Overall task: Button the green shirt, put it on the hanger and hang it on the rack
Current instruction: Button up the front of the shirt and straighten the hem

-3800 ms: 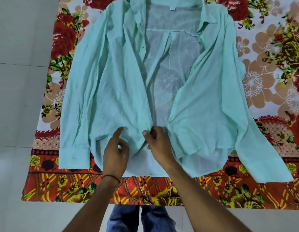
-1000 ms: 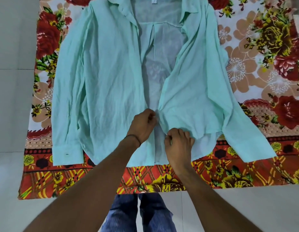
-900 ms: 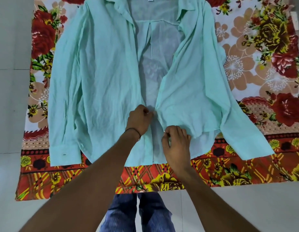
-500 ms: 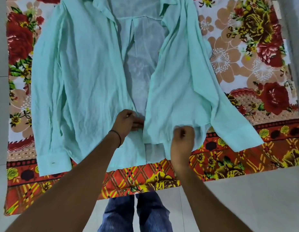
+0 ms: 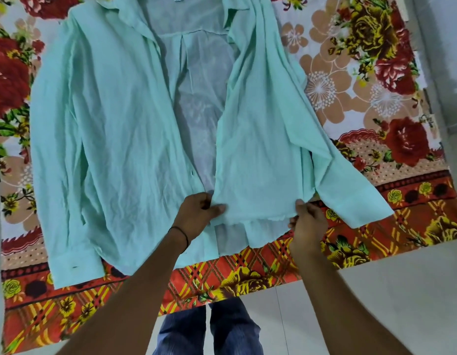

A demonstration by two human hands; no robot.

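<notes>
A pale green long-sleeved shirt [image 5: 114,129] lies face up and unbuttoned on a flowered sheet, its front panels spread apart so the thin back layer shows between them. My left hand [image 5: 196,213] pinches the lower inner corner of the right-hand front panel [image 5: 255,155]. My right hand [image 5: 308,221] grips the same panel's hem at its outer corner, beside the sleeve. The hem is stretched flat between both hands. A small button [image 5: 192,172] shows on the edge of the left-hand panel. No hanger or rack is in view.
The red, orange and white flowered sheet [image 5: 375,98] covers a bed or mat. Pale tiled floor [image 5: 401,290] runs along the near edge and the right side. My legs in blue jeans [image 5: 209,329] stand at the sheet's near edge.
My right hand has slid rightward along the hem to the panel's outer corner. My left hand has taken the inner corner, and the panel is now pulled flat and wider.
</notes>
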